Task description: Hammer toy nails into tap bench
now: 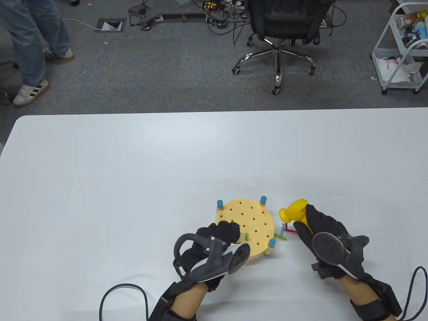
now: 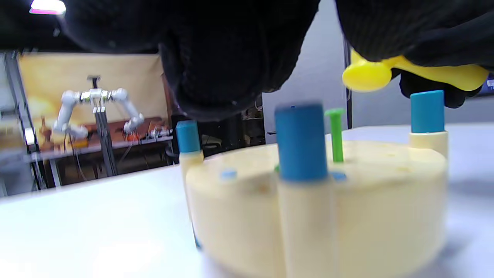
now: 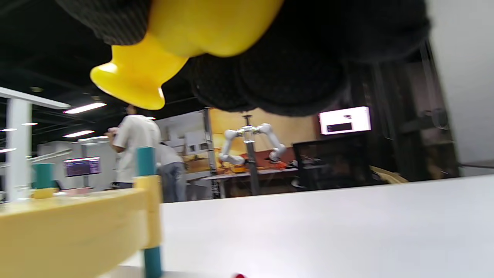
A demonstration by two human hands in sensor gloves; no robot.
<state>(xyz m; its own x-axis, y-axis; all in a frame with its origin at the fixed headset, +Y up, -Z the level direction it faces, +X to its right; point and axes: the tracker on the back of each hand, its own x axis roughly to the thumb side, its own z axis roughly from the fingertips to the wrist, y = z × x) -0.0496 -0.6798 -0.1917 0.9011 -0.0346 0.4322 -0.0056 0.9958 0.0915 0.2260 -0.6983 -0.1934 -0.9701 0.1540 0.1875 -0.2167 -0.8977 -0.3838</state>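
Note:
The round yellow tap bench (image 1: 247, 222) with several holes and blue corner pegs lies near the table's front edge. A green toy nail (image 1: 246, 236) stands upright in a hole near its front; it also shows in the left wrist view (image 2: 335, 133). My left hand (image 1: 220, 234) rests curled on the bench's front left part, just left of the nail. My right hand (image 1: 317, 227) grips the yellow toy hammer (image 1: 294, 212), held right of the bench with its head raised; the hammer shows in the right wrist view (image 3: 154, 65).
Loose nails, blue, red and green (image 1: 284, 232), lie on the white table (image 1: 133, 184) between the bench and my right hand. Beyond the table's far edge stand an office chair (image 1: 281, 30) and a white cart (image 1: 401, 50).

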